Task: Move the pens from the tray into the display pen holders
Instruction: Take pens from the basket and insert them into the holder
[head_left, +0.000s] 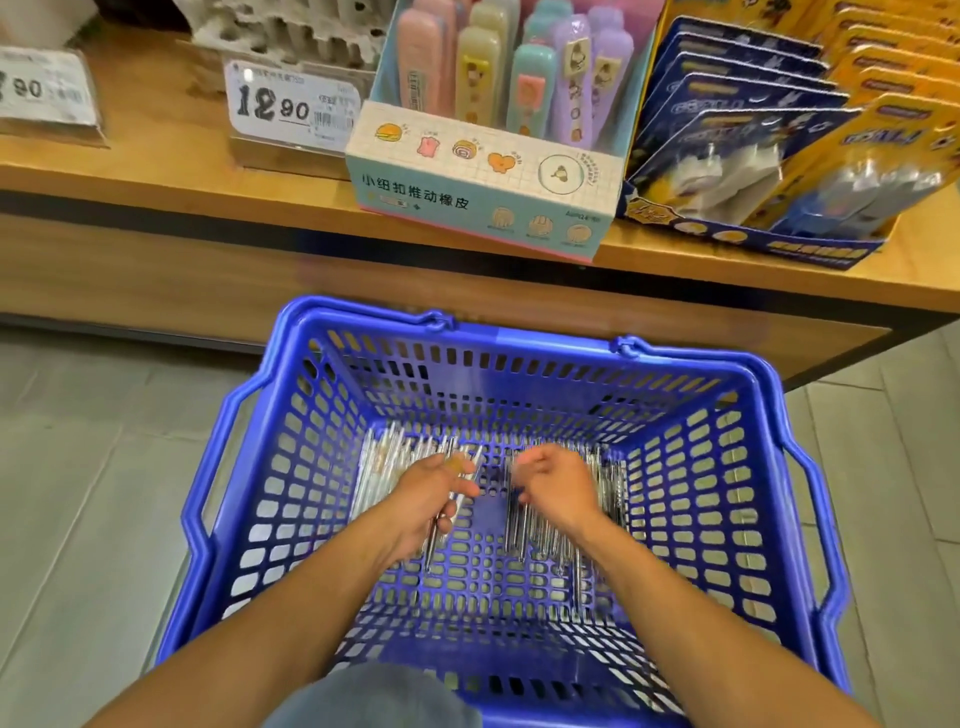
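A blue plastic basket (717, 467) stands on the floor below the shelf. Several clear, silver-tipped pens (540, 525) lie across its bottom. Both my hands are down inside it. My left hand (423, 499) grips a small bundle of pens (441, 530), their tips pointing down toward me. My right hand (558, 486) hovers over the loose pens at the middle right with its fingers curled; whether they pinch a pen is hidden. No pen holder shows in this view.
A wooden shelf (171, 171) runs across the top. On it stand a pastel box of eraser cases (483, 176), a blue box of carded packs (753, 156) and a price tag reading 12.90 (291, 106). Grey floor tiles surround the basket.
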